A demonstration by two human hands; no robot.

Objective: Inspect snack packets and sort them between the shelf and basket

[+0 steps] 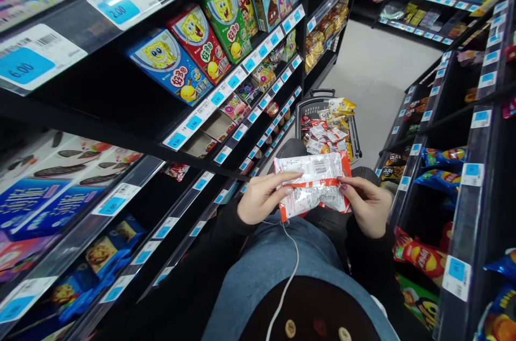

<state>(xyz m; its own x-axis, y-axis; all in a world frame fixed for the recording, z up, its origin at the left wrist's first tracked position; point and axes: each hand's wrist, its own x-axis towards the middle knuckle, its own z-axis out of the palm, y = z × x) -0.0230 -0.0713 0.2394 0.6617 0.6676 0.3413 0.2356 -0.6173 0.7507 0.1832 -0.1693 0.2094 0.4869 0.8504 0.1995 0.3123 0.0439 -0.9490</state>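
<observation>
Between my two hands is a white and red snack bag point(310, 182), its printed back with a barcode facing up. My left hand point(262, 197) pinches its left side between thumb and fingers. At the right side, my right hand point(366, 202) grips the bag's edge near the red seam, with the thumb on top. The bag is held above my lap. Just beyond it, a grey shopping basket point(299, 115) stands on the floor, filled with several red, white and yellow snack bags point(328, 131).
Shelves rise close on both sides. On the left shelf stand cartoon snack boxes point(192, 42) above blue price tags point(217, 98). Chip bags point(421, 255) lie on the right shelf point(463, 222). Pale floor point(368, 66) runs down the aisle. A white cable point(296, 255) hangs over my front.
</observation>
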